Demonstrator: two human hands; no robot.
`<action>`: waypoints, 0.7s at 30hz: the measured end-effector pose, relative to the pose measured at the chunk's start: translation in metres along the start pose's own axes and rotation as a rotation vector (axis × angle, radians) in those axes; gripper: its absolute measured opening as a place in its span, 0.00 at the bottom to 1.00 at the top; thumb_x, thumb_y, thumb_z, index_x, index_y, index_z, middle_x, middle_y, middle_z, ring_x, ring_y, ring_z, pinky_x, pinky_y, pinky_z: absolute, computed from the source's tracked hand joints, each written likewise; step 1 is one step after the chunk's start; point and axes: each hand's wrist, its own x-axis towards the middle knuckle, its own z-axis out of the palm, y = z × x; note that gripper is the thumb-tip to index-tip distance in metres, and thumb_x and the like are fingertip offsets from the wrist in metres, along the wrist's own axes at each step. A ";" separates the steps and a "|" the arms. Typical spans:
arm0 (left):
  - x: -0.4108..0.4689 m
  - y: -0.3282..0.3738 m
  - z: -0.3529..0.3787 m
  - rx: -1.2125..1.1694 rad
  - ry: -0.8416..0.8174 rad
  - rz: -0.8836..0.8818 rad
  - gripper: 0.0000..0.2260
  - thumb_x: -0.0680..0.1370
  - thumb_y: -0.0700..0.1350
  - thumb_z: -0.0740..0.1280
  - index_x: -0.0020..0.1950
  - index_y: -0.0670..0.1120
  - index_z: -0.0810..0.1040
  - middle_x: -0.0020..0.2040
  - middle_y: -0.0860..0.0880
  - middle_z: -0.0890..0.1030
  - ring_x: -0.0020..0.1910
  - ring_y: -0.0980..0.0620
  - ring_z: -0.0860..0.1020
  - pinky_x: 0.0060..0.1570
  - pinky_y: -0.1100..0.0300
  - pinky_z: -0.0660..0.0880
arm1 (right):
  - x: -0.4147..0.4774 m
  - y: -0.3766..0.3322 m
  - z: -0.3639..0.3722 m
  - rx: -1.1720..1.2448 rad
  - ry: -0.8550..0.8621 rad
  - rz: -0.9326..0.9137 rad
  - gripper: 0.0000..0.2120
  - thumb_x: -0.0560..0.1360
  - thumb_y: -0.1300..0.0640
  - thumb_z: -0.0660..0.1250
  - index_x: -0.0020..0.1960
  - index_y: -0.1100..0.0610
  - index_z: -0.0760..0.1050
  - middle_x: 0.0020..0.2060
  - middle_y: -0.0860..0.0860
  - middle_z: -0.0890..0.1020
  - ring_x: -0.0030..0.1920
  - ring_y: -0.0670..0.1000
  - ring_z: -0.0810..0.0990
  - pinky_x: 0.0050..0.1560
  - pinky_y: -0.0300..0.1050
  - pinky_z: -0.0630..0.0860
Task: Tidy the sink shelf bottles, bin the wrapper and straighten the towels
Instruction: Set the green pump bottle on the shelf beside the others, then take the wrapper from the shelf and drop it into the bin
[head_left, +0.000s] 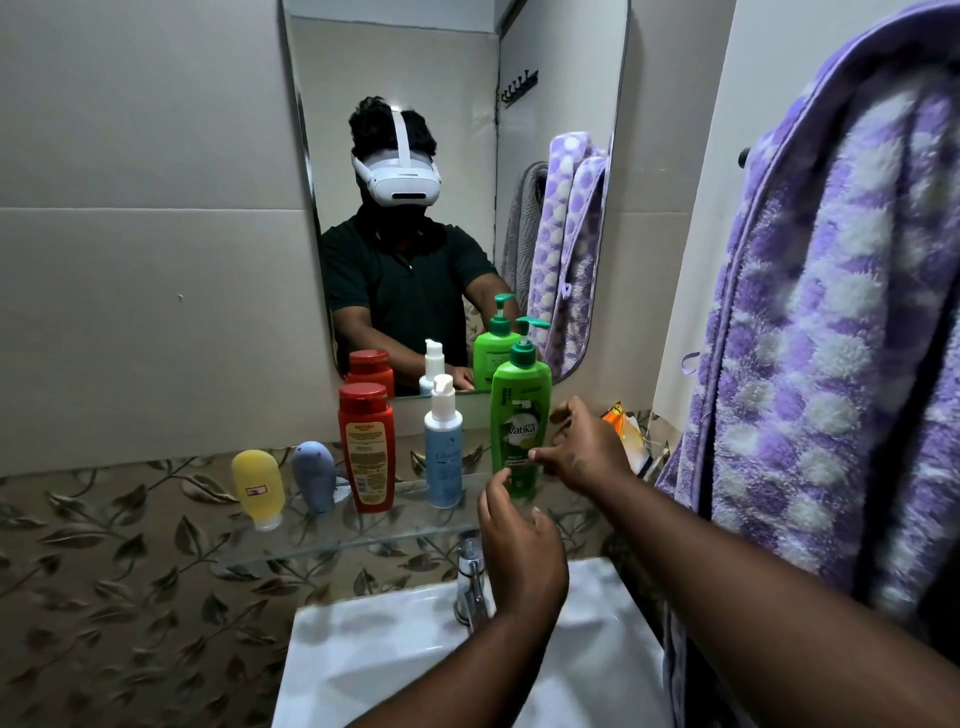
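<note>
Several bottles stand upright on the glass shelf (363, 535): a yellow tube (258, 488), a grey-blue tube (314, 475), a red bottle (366, 447), a white and pale blue pump bottle (443, 452) and a green pump bottle (519, 421). My right hand (587, 447) hovers just right of the green bottle, fingers spread, thumb tip at its side. My left hand (519, 545) is below the bottle's base with relaxed fingers and holds nothing. An orange and white wrapper (621, 426) lies behind my right hand. A purple and white towel (831, 364) hangs at the right.
A white sink (389, 649) with a chrome tap (471, 577) sits under the shelf. The mirror (457, 182) above reflects a person wearing a headset, a grey towel and the purple towel. Leaf-patterned tiles cover the wall at the left.
</note>
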 end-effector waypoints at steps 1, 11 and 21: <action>-0.001 0.000 0.000 -0.012 -0.006 0.003 0.23 0.77 0.37 0.65 0.71 0.53 0.69 0.68 0.52 0.73 0.63 0.51 0.76 0.60 0.54 0.77 | -0.002 0.000 -0.002 -0.036 0.048 0.001 0.24 0.65 0.56 0.82 0.51 0.52 0.70 0.45 0.55 0.83 0.44 0.57 0.83 0.42 0.52 0.82; -0.011 -0.004 0.027 -0.172 -0.327 -0.139 0.11 0.78 0.41 0.68 0.58 0.53 0.73 0.55 0.52 0.79 0.47 0.60 0.78 0.44 0.67 0.71 | -0.020 0.025 -0.051 -0.144 0.311 0.077 0.16 0.69 0.69 0.70 0.54 0.57 0.75 0.56 0.59 0.76 0.52 0.60 0.77 0.44 0.43 0.66; 0.011 0.019 0.071 0.045 -0.306 -0.096 0.20 0.79 0.46 0.66 0.70 0.47 0.70 0.68 0.46 0.74 0.65 0.43 0.75 0.63 0.50 0.74 | -0.019 0.060 -0.061 -0.103 0.252 0.215 0.18 0.74 0.67 0.65 0.64 0.61 0.74 0.60 0.63 0.79 0.60 0.61 0.78 0.41 0.41 0.59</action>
